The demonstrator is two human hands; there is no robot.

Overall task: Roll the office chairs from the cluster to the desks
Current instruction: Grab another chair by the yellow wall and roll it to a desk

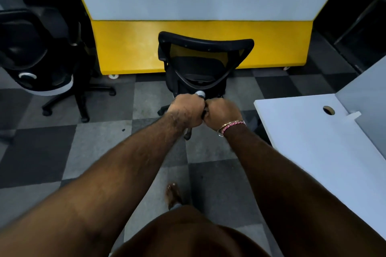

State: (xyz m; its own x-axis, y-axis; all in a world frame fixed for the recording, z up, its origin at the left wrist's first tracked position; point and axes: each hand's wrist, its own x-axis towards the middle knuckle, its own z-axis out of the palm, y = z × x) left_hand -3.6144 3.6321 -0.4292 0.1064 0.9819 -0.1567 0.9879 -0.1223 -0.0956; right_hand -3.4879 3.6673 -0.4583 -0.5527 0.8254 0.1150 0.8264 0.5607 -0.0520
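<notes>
Two fists, the left hand [186,110] and right hand [222,113], meet knuckle to knuckle, fingers curled; what they clutch is hidden. Just beyond them stands a black mesh-backed office chair [203,62] against a yellow panel [129,48]. To the right lies a white desk [309,131]; far left, another chair [35,52].

No readable text, label, brand, number or sign is showing anywhere in the view.
</notes>
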